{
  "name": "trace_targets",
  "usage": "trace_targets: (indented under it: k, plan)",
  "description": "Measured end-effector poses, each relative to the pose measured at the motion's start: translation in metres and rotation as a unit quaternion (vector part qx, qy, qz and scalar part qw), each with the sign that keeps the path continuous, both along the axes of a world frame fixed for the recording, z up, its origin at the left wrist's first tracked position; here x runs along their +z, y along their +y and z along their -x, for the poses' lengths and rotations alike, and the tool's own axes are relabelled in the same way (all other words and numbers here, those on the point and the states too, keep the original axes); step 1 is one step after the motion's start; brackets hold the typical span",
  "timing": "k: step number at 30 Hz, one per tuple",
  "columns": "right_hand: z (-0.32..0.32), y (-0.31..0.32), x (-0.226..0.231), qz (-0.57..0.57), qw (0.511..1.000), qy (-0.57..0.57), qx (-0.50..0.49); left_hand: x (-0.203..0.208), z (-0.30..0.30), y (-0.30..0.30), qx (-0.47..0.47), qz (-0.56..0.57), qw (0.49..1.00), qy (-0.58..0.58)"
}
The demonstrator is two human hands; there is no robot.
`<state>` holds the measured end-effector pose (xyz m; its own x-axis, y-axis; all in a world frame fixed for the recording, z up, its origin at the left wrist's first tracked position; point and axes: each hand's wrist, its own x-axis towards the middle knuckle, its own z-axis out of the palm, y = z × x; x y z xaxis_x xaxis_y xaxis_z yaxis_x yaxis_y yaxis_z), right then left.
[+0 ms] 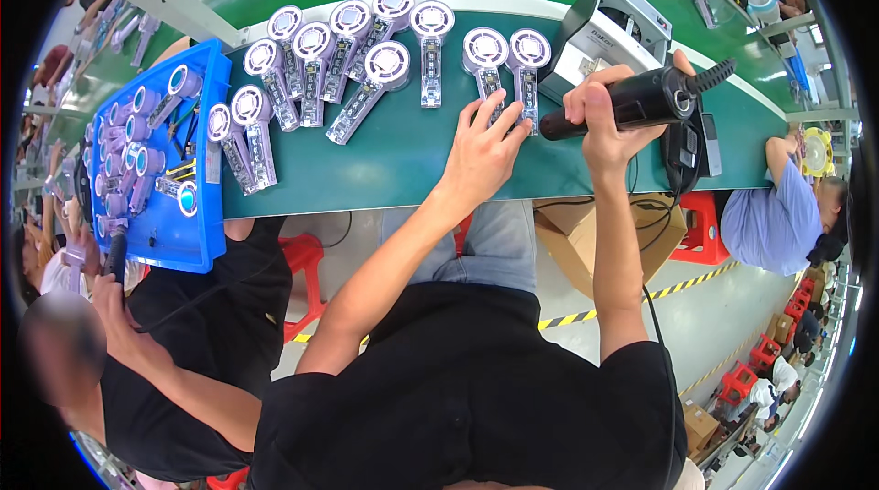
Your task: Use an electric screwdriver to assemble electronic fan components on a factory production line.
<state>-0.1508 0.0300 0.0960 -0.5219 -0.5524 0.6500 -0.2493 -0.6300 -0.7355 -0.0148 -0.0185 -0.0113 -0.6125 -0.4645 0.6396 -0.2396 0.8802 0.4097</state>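
Holding: right hand point(604, 119) wraps a black electric screwdriver point(632, 101), fingers curled tight round its barrel, tip pointing left.
Pressing: left hand point(481, 156) lies flat on the green belt point(403, 156), fingers spread, fingertips point(499, 110) on two lilac handheld fan units point(506, 64).
Beyond the fingers: row of matching fan units point(348, 55) to the left.
Far left: blue tray point(174, 234) with more parts.
Beside the right knuckles: black-and-white box point(609, 32).

At the table's left edge we see a blue tray point(174, 247) holding purple fan parts point(128, 160). A grey box point(609, 18) stands near the far right corner, and red stools point(700, 229) sit on the floor below.
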Motion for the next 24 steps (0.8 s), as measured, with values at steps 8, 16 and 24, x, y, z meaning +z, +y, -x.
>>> trace_targets:
  k: [8, 16, 24]
  plan:
    - [0.012, 0.003, 0.011, 0.026, 1.000, -0.017, -0.001, -0.002, -0.004, -0.002, -0.008, 0.000, 1.000, 0.009]
    - [0.058, -0.012, 0.076, 0.020, 0.985, 0.095, -0.145, 0.006, -0.009, -0.002, -0.044, -0.053, 0.997, 0.018]
    - [0.065, -0.026, 0.067, -0.033, 0.986, 0.116, -0.117, 0.008, -0.009, -0.002, -0.037, -0.038, 0.999, 0.006]
